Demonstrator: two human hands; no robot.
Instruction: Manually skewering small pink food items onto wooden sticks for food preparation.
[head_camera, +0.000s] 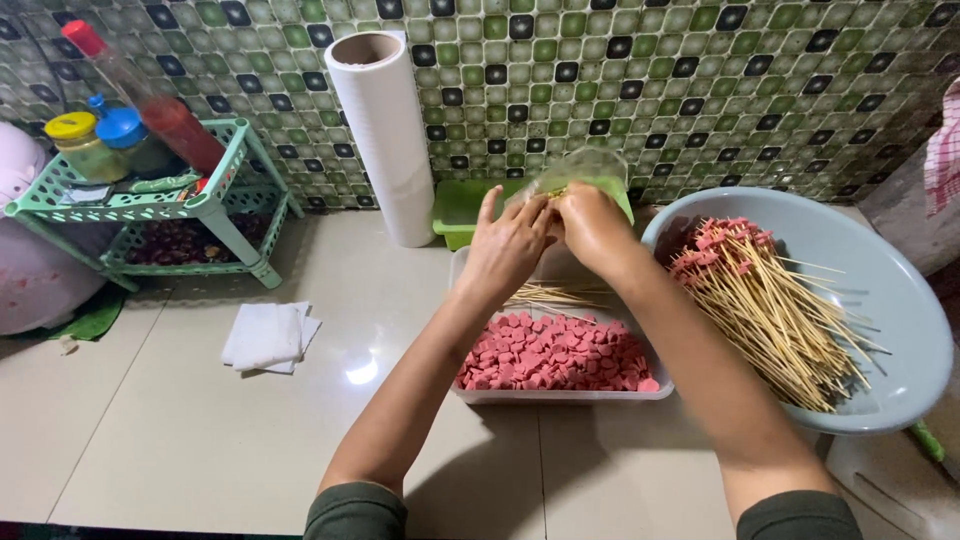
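My left hand (508, 245) and my right hand (592, 222) meet above the far end of a white tray (560, 394), fingers pinched together on a clear plastic bag (580, 168) that they hold up between them. The tray holds many pink sausage pieces (555, 352) and a few bare bamboo skewers (550, 295). To the right stands a big pale blue basin (900, 320) filled with skewers (770, 300) threaded with pink pieces at their far ends.
A green container (455, 205) sits behind the hands by the tiled wall. A white paper roll (385, 135) stands upright beside it. A mint rack (150, 195) with jars and a red bottle is far left. A folded white cloth (268, 336) lies on the counter.
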